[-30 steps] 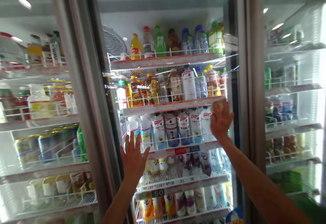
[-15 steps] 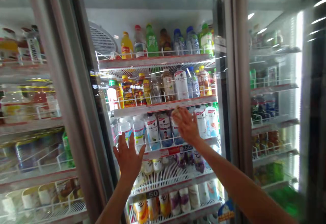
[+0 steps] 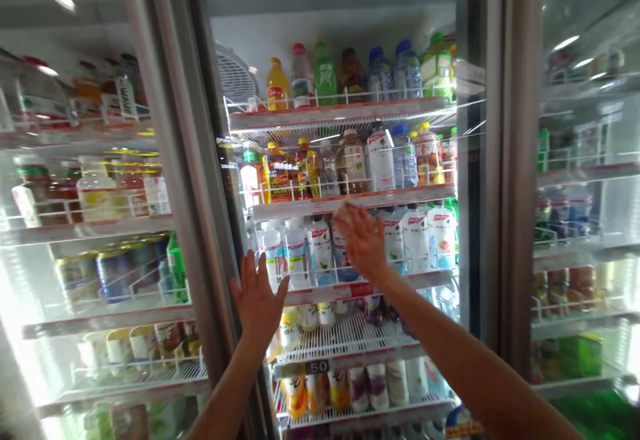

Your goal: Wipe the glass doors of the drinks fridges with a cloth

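My left hand [image 3: 260, 300] is raised with fingers spread, at the left side of the middle glass door [image 3: 320, 10], close to its frame. It holds nothing. My right hand [image 3: 364, 243] lies flat towards the same glass, in front of the third shelf of bottles. Under its fingertips is a small pale, cloth-like piece [image 3: 344, 217], blurred and mostly covered by the fingers. Behind the glass, white-labelled bottles [image 3: 417, 237] stand in a row, partly hidden by my right hand.
A metal door frame [image 3: 173, 180] stands left of my left hand, and another upright frame [image 3: 507, 160] is on the right. Wire shelves hold bottles and cans. A dark price tag [image 3: 317, 367] reading 50 hangs on a lower shelf. Ceiling lights reflect in the glass.
The view has shifted left, so the cooler appears further right. My right hand has moved left across the shelf of bottles; my left hand stays spread near the door frame.
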{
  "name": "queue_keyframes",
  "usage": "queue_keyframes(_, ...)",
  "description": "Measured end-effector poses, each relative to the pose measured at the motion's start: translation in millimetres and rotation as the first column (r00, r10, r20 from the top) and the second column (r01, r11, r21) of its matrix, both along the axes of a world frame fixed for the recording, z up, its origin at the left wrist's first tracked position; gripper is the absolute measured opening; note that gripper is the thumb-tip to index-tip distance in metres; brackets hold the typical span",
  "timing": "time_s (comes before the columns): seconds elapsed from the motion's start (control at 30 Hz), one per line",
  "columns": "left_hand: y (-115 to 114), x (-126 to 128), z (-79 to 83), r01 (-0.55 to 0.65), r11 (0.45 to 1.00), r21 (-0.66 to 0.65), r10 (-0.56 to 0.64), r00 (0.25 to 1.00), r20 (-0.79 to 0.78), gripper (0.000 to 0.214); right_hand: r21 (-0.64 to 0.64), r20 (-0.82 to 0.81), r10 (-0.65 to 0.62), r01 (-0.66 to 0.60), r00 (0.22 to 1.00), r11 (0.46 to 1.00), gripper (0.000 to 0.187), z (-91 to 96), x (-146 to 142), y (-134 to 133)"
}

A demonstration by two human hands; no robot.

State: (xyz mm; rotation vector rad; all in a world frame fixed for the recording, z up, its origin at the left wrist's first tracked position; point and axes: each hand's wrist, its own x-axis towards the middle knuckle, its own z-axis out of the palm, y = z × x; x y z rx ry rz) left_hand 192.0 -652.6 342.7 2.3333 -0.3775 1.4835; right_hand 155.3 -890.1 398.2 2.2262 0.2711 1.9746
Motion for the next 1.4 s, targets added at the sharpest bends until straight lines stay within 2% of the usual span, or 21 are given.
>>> queue_keyframes(0.1, 11, -1, -5.3, 0.01, 0.999, 0.045, -0.01, 1.0, -0.011, 0.059, 0.348, 0.168, -0.069, 0.007, 0.983, 0.937, 0.047, 28.7, 4, -24)
queue_keyframes(0.17, 14, -2, -7.4, 0.02, 0.998, 0.059, -0.018, 1.0, -0.023, 0.058, 0.388, 0.163, -0.075, 0.006, 0.984, 0.922, 0.047, 31.1, 10, -13)
queue_keyframes(0.2, 13, -3, -8.0, 0.021, 0.998, 0.055, -0.019, 0.999, -0.026, 0.058, 0.318, 0.128, -0.046, 0.003, 0.991, 0.948, 0.047, 25.1, 13, 1)
queue_keyframes(0.27, 11, -4, -8.3, 0.027, 0.998, 0.051, -0.026, 0.999, -0.027, 0.06, 0.06, 0.013, 0.031, -0.031, 0.999, 0.998, 0.047, 3.5, 16, 35)
queue_keyframes(0.33, 8, -4, -7.7, 0.036, 0.998, 0.058, -0.035, 0.999, -0.016, 0.061, -0.179, -0.112, 0.076, -0.096, 0.991, 0.979, 0.047, -18.3, 17, 62)
queue_keyframes(0.4, 5, -4, -6.9, 0.049, 0.996, 0.074, -0.049, 0.999, 0.0, 0.063, -0.243, -0.194, 0.063, -0.11, 0.979, 0.964, 0.046, -27.9, 13, 65)
queue_keyframes(0.47, 4, -4, -6.2, 0.059, 0.994, 0.089, -0.061, 0.998, 0.014, 0.063, -0.13, -0.181, 0.026, -0.05, 0.983, 0.99, 0.046, -21.8, 5, 41)
queue_keyframes(0.53, 2, -4, -6.0, 0.065, 0.993, 0.1, -0.067, 0.998, 0.021, 0.063, 0.101, -0.074, -0.017, 0.025, 0.997, 0.995, 0.044, -5.2, -3, 2)
queue_keyframes(0.6, -2, -5, -5.7, 0.073, 0.991, 0.109, -0.078, 0.996, 0.034, 0.063, 0.363, 0.051, -0.076, 0.053, 0.996, 0.93, 0.044, 10.4, -7, -32)
queue_keyframes(0.67, -12, -6, -5.1, 0.096, 0.988, 0.12, -0.103, 0.993, 0.053, 0.062, 0.503, 0.102, -0.116, 0.05, 0.988, 0.863, 0.044, 14.0, -8, -45)
queue_keyframes(0.73, -25, -7, -4.0, 0.132, 0.982, 0.135, -0.143, 0.987, 0.075, 0.062, 0.433, 0.058, -0.092, 0.058, 0.994, 0.9, 0.046, 2.8, -9, -35)
queue_keyframes(0.8, -40, -7, -2.8, 0.169, 0.974, 0.148, -0.184, 0.978, 0.097, 0.062, 0.165, -0.054, -0.032, 0.04, 0.998, 0.986, 0.047, -15.5, -11, -14)
queue_keyframes(0.87, -53, -7, -2.0, 0.195, 0.968, 0.157, -0.215, 0.97, 0.116, 0.062, -0.076, -0.159, -0.014, 0.002, 0.987, 0.997, 0.047, -29.0, -14, -3)
queue_keyframes(0.9, -57, -7, -1.9, 0.201, 0.967, 0.157, -0.221, 0.968, 0.121, 0.062, -0.102, -0.164, -0.022, 0.006, 0.986, 0.995, 0.045, -31.3, -16, -6)
queue_keyframes(0.93, -60, -7, -2.0, 0.201, 0.967, 0.156, -0.221, 0.968, 0.121, 0.062, -0.068, -0.138, -0.037, 0.027, 0.99, 0.997, 0.043, -30.3, -19, -15)
queue_keyframes(1.0, -62, -6, -2.6, 0.197, 0.968, 0.156, -0.216, 0.97, 0.114, 0.062, 0.116, -0.035, -0.086, 0.089, 0.996, 0.989, 0.042, -20.0, -25, -49)
queue_keyframes(1.1, -63, -6, -3.9, 0.2, 0.969, 0.146, -0.215, 0.972, 0.096, 0.063, 0.436, 0.117, -0.172, 0.105, 0.978, 0.894, 0.044, 0.6, -31, -103)
queue_keyframes(1.17, -67, -6, -4.0, 0.199, 0.972, 0.122, -0.211, 0.973, 0.097, 0.065, 0.509, 0.156, -0.183, 0.08, 0.971, 0.857, 0.044, 4.7, -30, -113)
queue_keyframes(1.23, -74, -8, -3.2, 0.203, 0.972, 0.118, -0.216, 0.97, 0.112, 0.066, 0.421, 0.141, -0.136, 0.065, 0.981, 0.905, 0.043, -3.2, -27, -98)
queue_keyframes(1.3, -84, -10, -1.9, 0.217, 0.965, 0.15, -0.237, 0.962, 0.136, 0.065, 0.232, 0.061, -0.069, 0.053, 0.996, 0.971, 0.042, -17.3, -26, -71)
queue_keyframes(1.4, -96, -11, -0.6, 0.226, 0.958, 0.177, -0.255, 0.953, 0.166, 0.068, -0.022, -0.102, -0.032, 0.03, 0.994, 0.999, 0.045, -30.6, -28, -52)
